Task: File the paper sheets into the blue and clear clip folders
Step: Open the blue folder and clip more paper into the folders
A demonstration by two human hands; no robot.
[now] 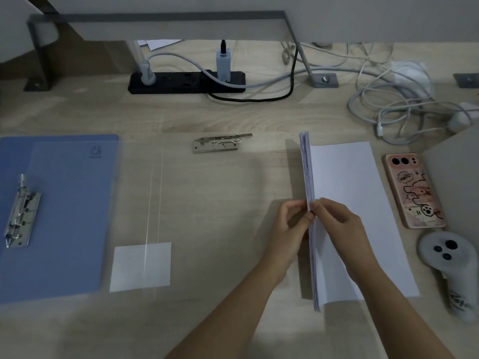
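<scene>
- The wooden desk [233, 120] fills the view, with a grey shelf frame [155, 16] across its far edge.
- The blue folder [64, 216] lies open and flat at the left, its metal clip [20, 213] fixed near the left side.
- The clear folder [207, 203] lies open in the middle, overlapping the blue folder's right part; it shows mostly as a faint sheen and a bright crease line, with a white label [141, 266] at its near left and its own metal clip [220, 143] at the far edge.
- The paper sheets [347, 203] sit right of centre — a stack stood on its long edge with the sheet edges facing left, one sheet spread flat to the right on the desk.
- The right hand [339, 224] pinches the stack's upper edge between thumb and fingers, fingers curled over the paper.
- The left hand [290, 226] meets it from the left, thumb and fingertips closed on the same edge of the sheets.
- A tangle of white cables [394, 104] lies at the far right; a black power strip [186, 82] with two plugs sits at the far centre.
- A phone [412, 190] in a pink cartoon case lies face down just right of the paper.
- A grey handheld controller [445, 268] lies near the phone, closer to the person.
</scene>
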